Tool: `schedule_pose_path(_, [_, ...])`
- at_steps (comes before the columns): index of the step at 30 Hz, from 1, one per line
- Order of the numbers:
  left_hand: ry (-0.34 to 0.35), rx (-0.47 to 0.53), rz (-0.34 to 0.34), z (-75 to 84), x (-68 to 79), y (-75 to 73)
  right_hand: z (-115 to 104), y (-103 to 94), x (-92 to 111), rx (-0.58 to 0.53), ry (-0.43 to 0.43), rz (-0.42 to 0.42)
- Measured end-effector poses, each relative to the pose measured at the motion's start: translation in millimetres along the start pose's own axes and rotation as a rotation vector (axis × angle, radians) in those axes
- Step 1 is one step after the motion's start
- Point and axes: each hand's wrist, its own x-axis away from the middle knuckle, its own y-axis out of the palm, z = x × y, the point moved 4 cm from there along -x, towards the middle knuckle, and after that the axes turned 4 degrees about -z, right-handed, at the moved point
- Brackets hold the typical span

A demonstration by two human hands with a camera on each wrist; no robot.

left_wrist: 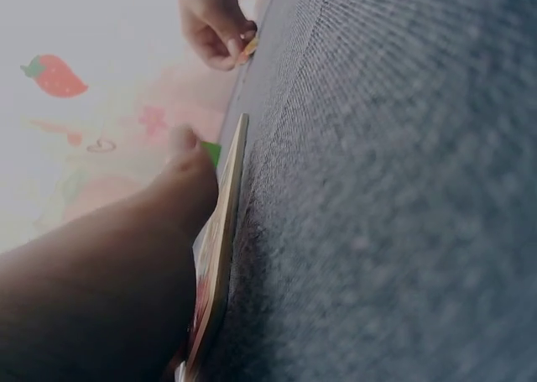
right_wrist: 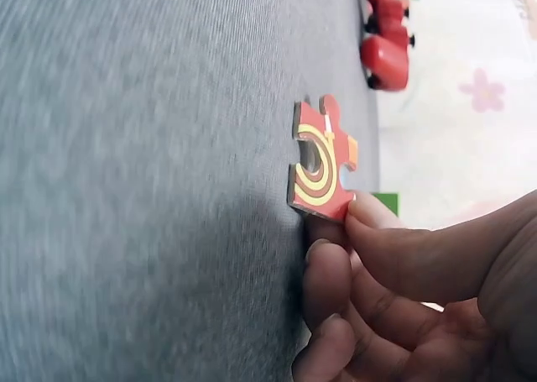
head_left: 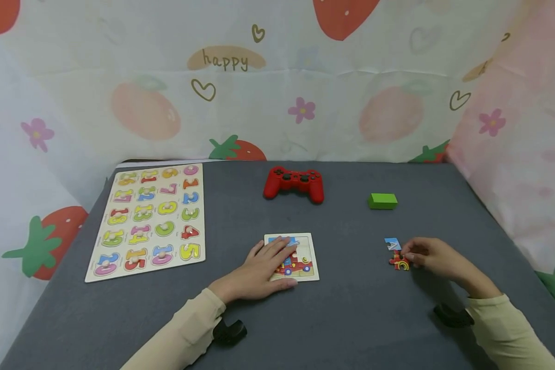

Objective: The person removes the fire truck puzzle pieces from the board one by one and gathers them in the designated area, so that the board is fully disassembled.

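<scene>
My left hand (head_left: 259, 272) lies flat over the left part of a small wooden-framed jigsaw puzzle (head_left: 315, 263), fingers extended. A red vehicle picture shows beside the fingers; the hand hides the rest. At the right, my right hand (head_left: 437, 261) pinches the edge of a red jigsaw piece (right_wrist: 323, 196) with yellow curves between thumb and fingers. In the right wrist view the piece is slightly tilted, close to the cloth. Just behind it in the head view lies a blue-and-white jigsaw piece (head_left: 391, 243).
A wooden number puzzle board (head_left: 153, 209) with knobbed pieces lies at the left. Toward the back are a red game controller (head_left: 294, 183) and a green block (head_left: 383, 201). A grey cloth (head_left: 351, 318) covers the table, with a printed curtain (head_left: 277, 118) behind.
</scene>
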Motion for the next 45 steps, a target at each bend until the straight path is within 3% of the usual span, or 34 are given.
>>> schedule_pose_path(10, [-0.012,-0.043,0.058,0.3,1.3,-1.2,3.5,-4.3,1.6,0.019,-0.048,-0.031])
schedule_pose_path(15, [-0.011,-0.044,0.061,0.0,1.4,-1.2,1.7,-3.8,1.6,0.061,-0.068,-0.03])
schedule_pose_path(24, [-0.015,-0.038,0.047,1.7,0.8,-1.5,0.7,-1.7,2.5,0.083,-0.026,-0.039])
schedule_pose_path(28, [-0.008,-0.036,0.047,2.7,0.9,-1.8,-3.5,-1.3,3.9,0.147,-0.043,-0.005])
schedule_pose_path(32, [-0.002,-0.032,0.055,3.7,0.8,-2.2,-19.8,-0.2,5.5,0.219,-0.085,0.065])
schedule_pose_path(37, [0.003,-0.021,0.071,4.4,0.5,-2.4,-57.5,10.5,2.9,0.22,-0.158,0.105])
schedule_pose_path(45, [-0.025,-0.007,0.088,2.8,-0.8,-0.8,-107.1,57.0,-21.4,0.176,-0.246,0.082])
